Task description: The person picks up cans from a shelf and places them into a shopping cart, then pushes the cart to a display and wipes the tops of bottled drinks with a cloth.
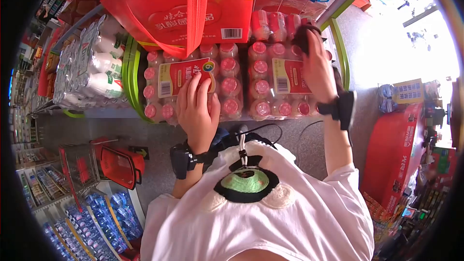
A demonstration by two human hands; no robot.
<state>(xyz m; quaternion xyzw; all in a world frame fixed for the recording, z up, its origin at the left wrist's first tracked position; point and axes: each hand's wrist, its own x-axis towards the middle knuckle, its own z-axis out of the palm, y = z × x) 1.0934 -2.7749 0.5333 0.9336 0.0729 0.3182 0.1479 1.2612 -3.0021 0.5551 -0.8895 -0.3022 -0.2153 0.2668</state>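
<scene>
My left hand [198,108] lies on a shrink-wrapped pack of bottles [229,87] with red caps, its fingers stretched over the red and cream label [179,78]. Beneath my right hand [316,72] is a dark cloth [302,37], bunched at the far right corner of a second, similar bottle pack [261,87]. My right fingers are bent over this cloth and partly hide it. The two packs stand side by side on a shelf with green edges.
Behind the packs stands a big red carrier bag [222,9] with its handle hanging forward. White bottles in wrap [104,63] are stacked at left. A red shopping basket [118,166] sits lower left, and a red display stand [394,150] at right.
</scene>
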